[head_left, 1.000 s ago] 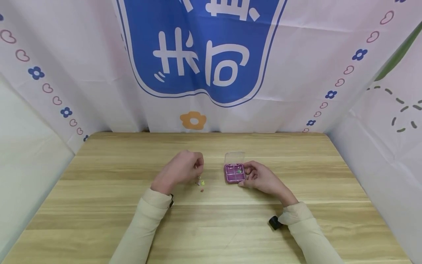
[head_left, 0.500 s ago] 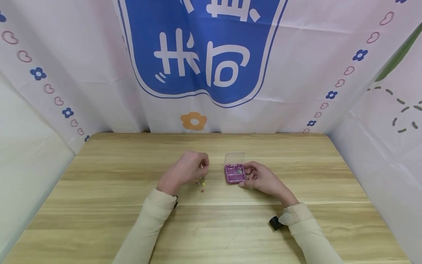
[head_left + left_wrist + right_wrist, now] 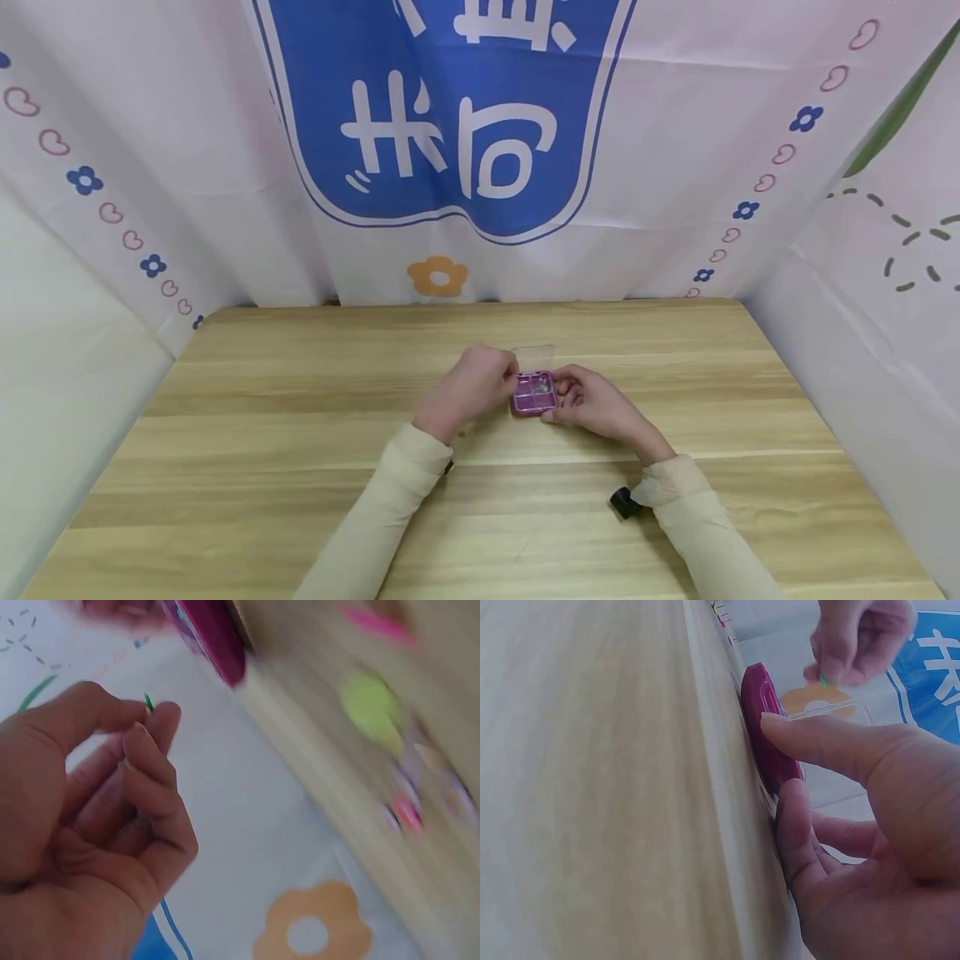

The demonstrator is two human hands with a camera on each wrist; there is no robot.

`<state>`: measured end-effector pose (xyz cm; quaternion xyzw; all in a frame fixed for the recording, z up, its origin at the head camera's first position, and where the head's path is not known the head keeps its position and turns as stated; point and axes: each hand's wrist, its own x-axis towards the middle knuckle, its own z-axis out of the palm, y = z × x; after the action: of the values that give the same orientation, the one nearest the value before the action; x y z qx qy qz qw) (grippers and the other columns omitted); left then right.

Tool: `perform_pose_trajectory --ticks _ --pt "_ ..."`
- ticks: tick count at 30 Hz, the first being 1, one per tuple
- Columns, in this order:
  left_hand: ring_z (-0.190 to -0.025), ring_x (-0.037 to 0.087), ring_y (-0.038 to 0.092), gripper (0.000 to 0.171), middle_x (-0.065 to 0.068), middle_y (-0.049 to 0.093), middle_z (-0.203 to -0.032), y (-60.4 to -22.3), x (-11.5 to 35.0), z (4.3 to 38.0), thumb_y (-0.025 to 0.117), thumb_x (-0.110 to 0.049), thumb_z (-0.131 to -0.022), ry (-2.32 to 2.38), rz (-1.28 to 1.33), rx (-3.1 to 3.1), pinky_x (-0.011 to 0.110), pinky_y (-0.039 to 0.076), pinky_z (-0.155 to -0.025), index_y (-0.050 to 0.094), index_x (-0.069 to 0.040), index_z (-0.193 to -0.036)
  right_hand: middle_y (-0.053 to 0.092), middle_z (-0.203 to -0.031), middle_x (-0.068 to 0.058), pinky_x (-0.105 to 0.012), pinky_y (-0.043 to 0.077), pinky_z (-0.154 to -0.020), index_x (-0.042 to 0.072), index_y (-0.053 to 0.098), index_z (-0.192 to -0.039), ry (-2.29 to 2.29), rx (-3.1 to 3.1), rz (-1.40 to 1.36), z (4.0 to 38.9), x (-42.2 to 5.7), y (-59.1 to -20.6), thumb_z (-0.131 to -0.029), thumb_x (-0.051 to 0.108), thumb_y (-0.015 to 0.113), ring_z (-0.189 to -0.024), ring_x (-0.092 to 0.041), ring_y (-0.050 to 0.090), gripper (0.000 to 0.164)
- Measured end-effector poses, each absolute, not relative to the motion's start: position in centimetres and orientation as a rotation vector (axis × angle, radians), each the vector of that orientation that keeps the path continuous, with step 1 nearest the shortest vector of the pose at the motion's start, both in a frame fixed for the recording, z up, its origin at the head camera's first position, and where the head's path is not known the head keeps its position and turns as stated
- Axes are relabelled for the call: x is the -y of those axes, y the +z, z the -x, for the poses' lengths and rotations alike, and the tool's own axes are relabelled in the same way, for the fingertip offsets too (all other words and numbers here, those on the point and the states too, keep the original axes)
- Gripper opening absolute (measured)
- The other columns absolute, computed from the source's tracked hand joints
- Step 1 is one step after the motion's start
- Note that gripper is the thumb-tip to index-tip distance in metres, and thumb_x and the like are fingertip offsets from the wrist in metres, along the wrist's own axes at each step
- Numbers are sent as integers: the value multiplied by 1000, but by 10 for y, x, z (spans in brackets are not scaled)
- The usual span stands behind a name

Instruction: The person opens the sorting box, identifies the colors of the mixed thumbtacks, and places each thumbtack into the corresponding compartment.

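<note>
On the desk [image 3: 225, 433], right of center, sits the case [image 3: 535, 400]: glossy purple, squarish, rounded corners, four compartments, some green bits in the far right one. Clear, thin lid [image 3: 536, 356] raised along the far edge. Right hand [image 3: 600, 408] grips the case from its right side, fingers and thumb curled on the edge. Left hand [image 3: 474, 385] is at the case's left edge, fingertips pinching a tiny green piece [image 3: 148, 703]. Left wrist view shows loose bits on the desk, blurred: round lime disc [image 3: 371, 709], elongated pink piece [image 3: 377, 622], other small pieces, shapes unclear. Desk is smooth, pale wood grain with darker streaks. Behind it hangs creased white cloth [image 3: 675, 167] with a flat orange flower [image 3: 438, 276] print. Cream sleeves [image 3: 367, 508], wrinkled fabric.
</note>
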<state>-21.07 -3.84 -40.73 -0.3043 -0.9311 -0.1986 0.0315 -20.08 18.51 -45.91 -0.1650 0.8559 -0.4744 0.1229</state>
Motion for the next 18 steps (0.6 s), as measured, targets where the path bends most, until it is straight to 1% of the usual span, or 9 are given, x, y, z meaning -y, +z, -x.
perform_pose_trajectory --ticks 7,12,18 --pt "-56 10 53 19 -2 59 -65 -416 7 214 59 -8 -88 -541 955 2869 23 47 -49 65 -11 -71 59 -94 -12 -33 53 -62 2 51 -124 -1407 -2478 550 201 -185 -460 -69 18 83 -74 -22 57 65" --pt "-55 12 52 19 -1 59 -65 -420 -1 214 56 -11 -91 -422 894 2861 27 46 -46 66 -10 -74 60 -94 -11 -36 53 -63 5 52 -123 -1412 -2479 535 202 -185 -460 -70 16 83 -74 -21 58 62" --pt "-53 12 51 20 -1 59 -65 -422 -6 214 57 -14 -91 -348 850 2881 27 45 -43 66 -10 -74 60 -93 -10 -34 53 -63 6 53 -122 -1411 -2478 513 203 -188 -460 -70 17 83 -74 -20 58 61"
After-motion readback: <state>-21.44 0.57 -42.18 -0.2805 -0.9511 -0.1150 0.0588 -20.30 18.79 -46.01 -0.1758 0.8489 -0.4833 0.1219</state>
